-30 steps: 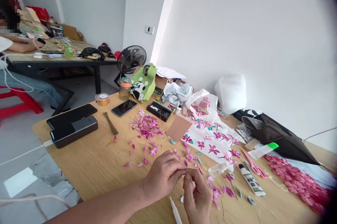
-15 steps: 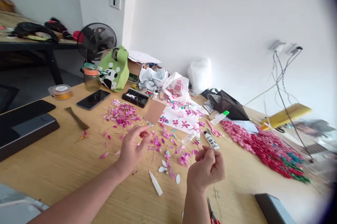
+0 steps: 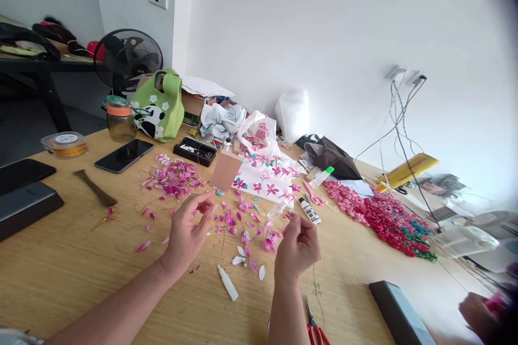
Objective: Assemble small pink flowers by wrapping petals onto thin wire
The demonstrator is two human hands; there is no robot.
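My left hand (image 3: 186, 232) is raised over the table left of centre, its fingers curled toward the thumb. Opposite it, my right hand (image 3: 297, 250) is closed in a pinch. Anything at either set of fingertips is too small or hidden to name. Loose pink petals and flowers (image 3: 270, 240) lie between and beyond my hands. Several white petals (image 3: 261, 272) and a white narrow-tipped tube (image 3: 227, 283) are on the wood below. Close behind my right hand lies a small black-capped bottle (image 3: 309, 211). Red-handled pliers or cutters (image 3: 313, 326) lie beside my right forearm.
A pink petal heap (image 3: 176, 176), phone (image 3: 124, 156), black tray (image 3: 195, 151) and jar (image 3: 120, 122) stand at back left. Red and pink beaded-looking strands (image 3: 376, 218) spread at right. A dark box (image 3: 400, 312) is near front right. Another person's hand (image 3: 477, 310) shows at the right edge.
The view has turned right, so everything sits further left. Another person's hand with something pink has come in at the right edge. My hands keep nearly the same pose.
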